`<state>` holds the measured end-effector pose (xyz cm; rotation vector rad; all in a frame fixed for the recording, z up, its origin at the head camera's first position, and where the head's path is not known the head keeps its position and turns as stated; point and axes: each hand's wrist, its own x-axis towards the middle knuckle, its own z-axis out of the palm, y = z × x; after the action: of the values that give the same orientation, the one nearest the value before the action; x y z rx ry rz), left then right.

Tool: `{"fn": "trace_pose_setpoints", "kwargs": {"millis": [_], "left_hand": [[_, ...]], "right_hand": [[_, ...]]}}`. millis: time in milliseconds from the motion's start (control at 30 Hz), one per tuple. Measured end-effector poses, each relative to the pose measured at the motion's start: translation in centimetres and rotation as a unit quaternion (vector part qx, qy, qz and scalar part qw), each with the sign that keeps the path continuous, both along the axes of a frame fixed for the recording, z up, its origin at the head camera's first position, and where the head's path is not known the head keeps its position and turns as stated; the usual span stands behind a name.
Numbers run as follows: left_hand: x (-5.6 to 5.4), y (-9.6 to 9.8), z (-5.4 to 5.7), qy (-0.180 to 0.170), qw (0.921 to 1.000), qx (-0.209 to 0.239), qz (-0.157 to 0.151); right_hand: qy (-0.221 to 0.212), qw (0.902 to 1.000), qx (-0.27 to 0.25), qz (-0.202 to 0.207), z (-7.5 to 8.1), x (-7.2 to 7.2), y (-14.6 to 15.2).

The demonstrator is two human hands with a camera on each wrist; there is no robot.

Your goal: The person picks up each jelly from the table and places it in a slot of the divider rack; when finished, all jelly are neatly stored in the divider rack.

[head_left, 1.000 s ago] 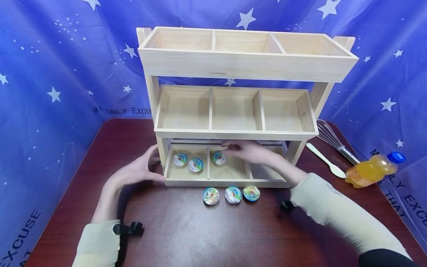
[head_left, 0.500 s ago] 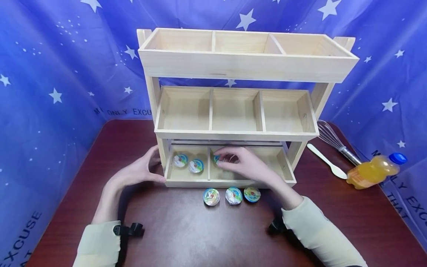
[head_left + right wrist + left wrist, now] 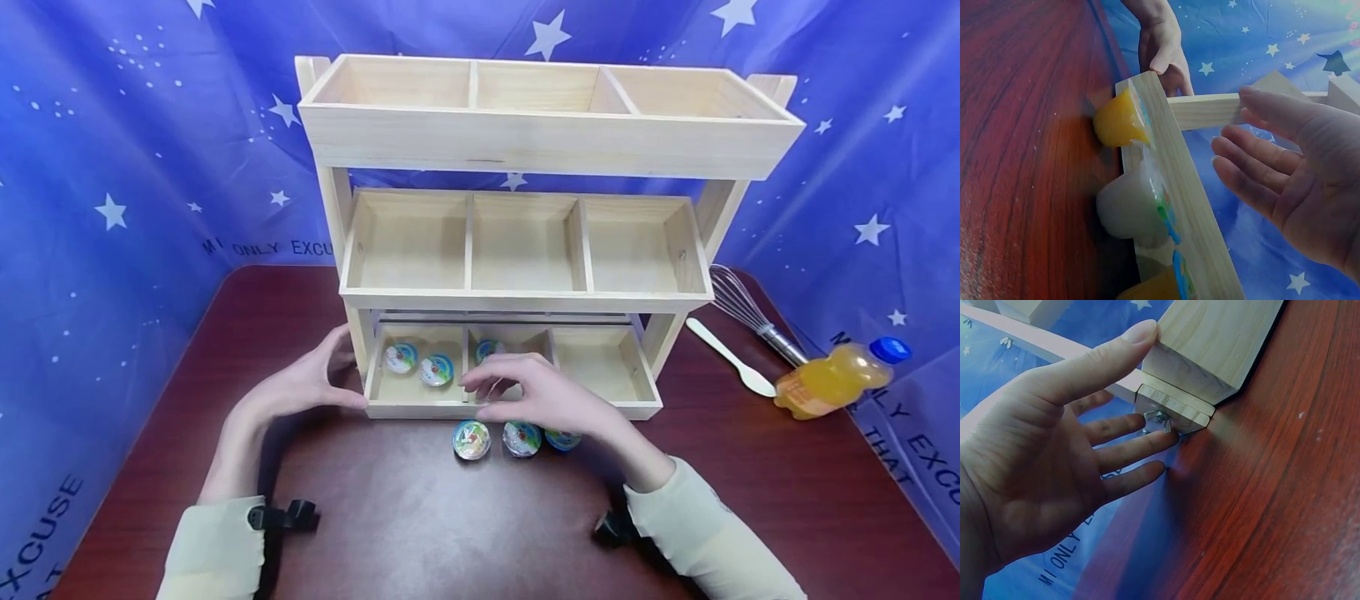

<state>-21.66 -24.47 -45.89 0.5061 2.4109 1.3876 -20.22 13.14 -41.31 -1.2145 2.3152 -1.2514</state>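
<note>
My left hand [image 3: 303, 383] rests at the left end of a wooden three-tier rack [image 3: 540, 143]. Its thumb touches the corner of the bottom tray, and the other fingers extend beside the rack's foot, near a wing nut [image 3: 1160, 417]. My right hand [image 3: 551, 398] hovers over the front of the bottom tray's middle compartment, fingers relaxed and holding nothing. Behind it, partly covered, is a jelly cup [image 3: 487, 348] in that compartment. The left compartment holds two more jelly cups [image 3: 437, 370]. In front of the tray stand a yellow jelly cup [image 3: 1116, 125], a whitish jelly cup [image 3: 1132, 209] and another one.
To the right of the rack lie a whisk [image 3: 742, 304] and a cream-coloured spoon [image 3: 731, 358]. An orange drink bottle [image 3: 832, 383] with a blue cap lies beside them. A blue star-patterned curtain [image 3: 150, 150] surrounds the dark red table [image 3: 420, 533].
My right hand has let go of the jelly cup in the middle compartment and drawn back toward the tray's front edge. The left hand has stayed on the rack.
</note>
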Motion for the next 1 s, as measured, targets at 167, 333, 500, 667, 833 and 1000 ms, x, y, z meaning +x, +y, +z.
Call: {"fn": "trace_pose_setpoints", "kwargs": {"millis": [167,333,500,667,833,1000], "left_hand": [[-0.1,-0.2,0.1,-0.001,1.0000,-0.002,0.001],[0.0,-0.1,-0.1,0.000,1.0000,-0.005,0.002],[0.4,-0.1,-0.5,0.004,0.9999,-0.008,-0.005],[0.7,-0.1,-0.5,0.006,0.9999,-0.010,-0.001],[0.6,-0.1,-0.3,0.012,0.9999,-0.008,-0.002],[0.1,0.0,0.0,0.018,0.9998,-0.001,-0.010]], "right_hand": [[0.009,0.9989,0.036,0.030,0.2,0.5,-0.2],[0.023,0.9948,0.087,0.047,0.3,1.2,-0.6],[0.050,0.9892,0.123,0.060,-0.1,1.9,-0.7],[0.078,0.9827,0.152,0.070,-0.1,2.4,-1.0],[0.090,0.9779,0.171,0.079,0.0,2.6,-1.1],[0.089,0.9726,0.201,0.076,-0.2,2.5,-1.2]]}}
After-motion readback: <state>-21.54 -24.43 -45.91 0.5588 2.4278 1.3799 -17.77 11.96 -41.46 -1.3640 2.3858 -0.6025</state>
